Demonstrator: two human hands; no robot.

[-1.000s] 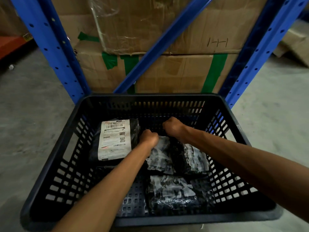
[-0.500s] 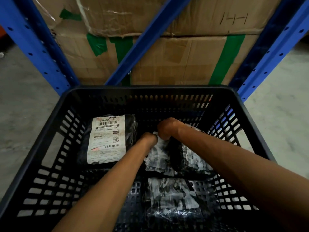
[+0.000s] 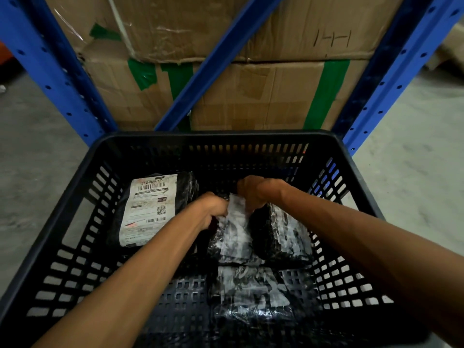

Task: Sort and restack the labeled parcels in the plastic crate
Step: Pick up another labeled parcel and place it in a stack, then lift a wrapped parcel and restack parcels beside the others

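Observation:
A black slotted plastic crate [image 3: 221, 138] stands on the floor in front of me. Inside at the left lies a black-wrapped parcel with a white shipping label [image 3: 148, 209] facing up. In the middle a black parcel with a crumpled white label [image 3: 234, 237] stands tilted, and both hands grip its far end: my left hand [image 3: 211, 209] from the left, my right hand [image 3: 256, 190] from the right. Another black parcel [image 3: 283, 234] leans against its right side. A third black parcel [image 3: 253, 295] lies flat nearer to me.
Blue steel rack uprights [image 3: 57, 71] and a diagonal brace [image 3: 208, 69] stand just behind the crate, with stacked cardboard boxes [image 3: 263, 96] taped in green behind them. Grey concrete floor [image 3: 37, 159] lies to both sides.
The view has tilted down and moved closer to the crate. Both hands stay on the middle parcel, whose far end now looks slightly raised, with more white label showing between the hands.

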